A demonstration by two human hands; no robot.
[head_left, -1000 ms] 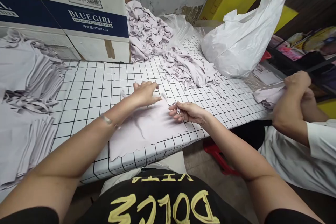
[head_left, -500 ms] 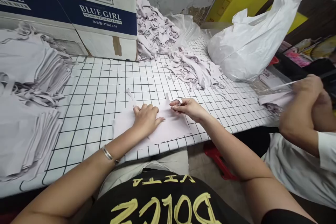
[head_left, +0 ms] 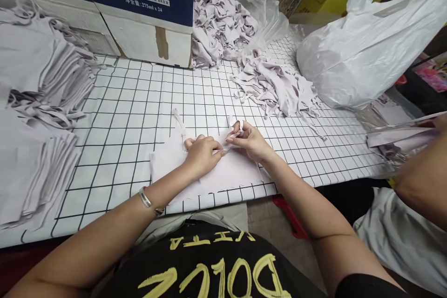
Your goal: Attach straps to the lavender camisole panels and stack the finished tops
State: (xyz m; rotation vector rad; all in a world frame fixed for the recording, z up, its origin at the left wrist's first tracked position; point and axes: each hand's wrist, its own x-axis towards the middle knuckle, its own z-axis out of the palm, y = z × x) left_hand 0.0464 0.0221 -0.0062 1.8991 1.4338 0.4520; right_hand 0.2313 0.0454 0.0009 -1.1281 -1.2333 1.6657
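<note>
A pale lilac fabric piece (head_left: 167, 165) with two thin straps lies flat near the front edge of the grid-patterned table (head_left: 139, 116). My left hand (head_left: 202, 154) rests on its middle, fingers curled and pressed down on the cloth. My right hand (head_left: 246, 139) is beside it, thumb and fingers pinched on the right strap (head_left: 234, 126) of the piece. The left strap (head_left: 179, 121) lies loose on the table.
Stacks of the same fabric pieces (head_left: 38, 116) fill the left side. A Blue Girl carton (head_left: 139, 4) stands at the back, a loose heap of pieces (head_left: 244, 56) beside it. A white plastic bag (head_left: 363, 56) sits right. Another person's arm (head_left: 419, 172) works at the right edge.
My left hand slid back from the top of the piece onto its middle. My right hand moved up to the right strap and pinched it. The piece now lies flatter.
</note>
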